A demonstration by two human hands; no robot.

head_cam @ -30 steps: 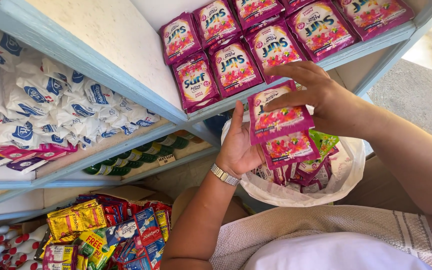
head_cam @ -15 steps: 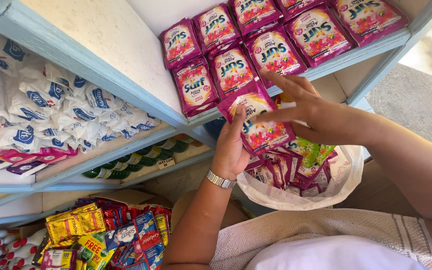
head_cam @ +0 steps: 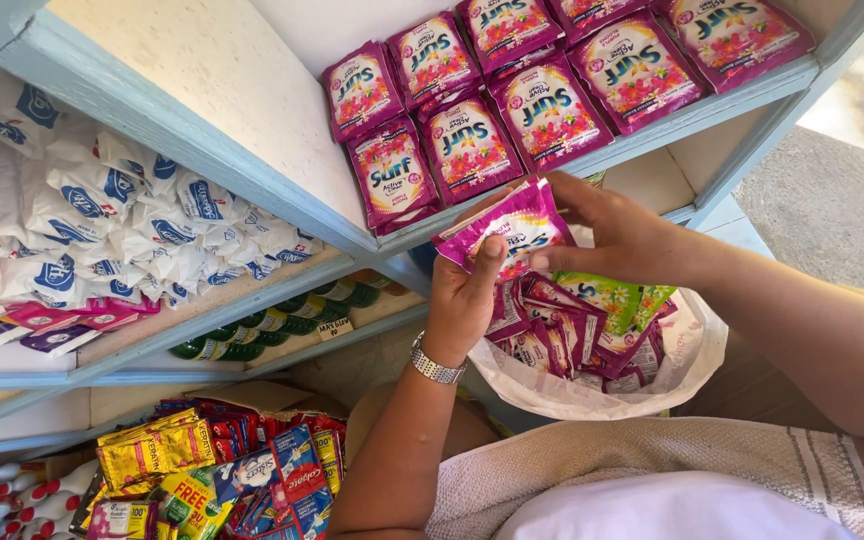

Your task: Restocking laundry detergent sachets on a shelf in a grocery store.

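Observation:
Both my hands hold one magenta detergent sachet (head_cam: 512, 228) just below the front edge of a pale blue shelf (head_cam: 642, 135). My left hand (head_cam: 462, 300), with a silver wristwatch, grips it from underneath, thumb on its face. My right hand (head_cam: 612, 235) pinches its right side. Beneath my hands sits a white plastic bag (head_cam: 692, 350) with several more magenta sachets (head_cam: 562, 325) and a green one (head_cam: 617, 295). On the shelf above lie two rows of the same magenta sachets (head_cam: 472, 145).
A shelf to the left carries white and blue sachets (head_cam: 82, 220) with pink ones at its edge. Green bottles (head_cam: 252, 335) lie on a lower shelf. A box of mixed colourful sachets (head_cam: 212, 470) sits at bottom left. A beige towel (head_cam: 652, 470) covers my lap.
My hands have carried the magenta sachet up and left from over the bag to the shelf's front edge. The left thumb now lies on the sachet's face.

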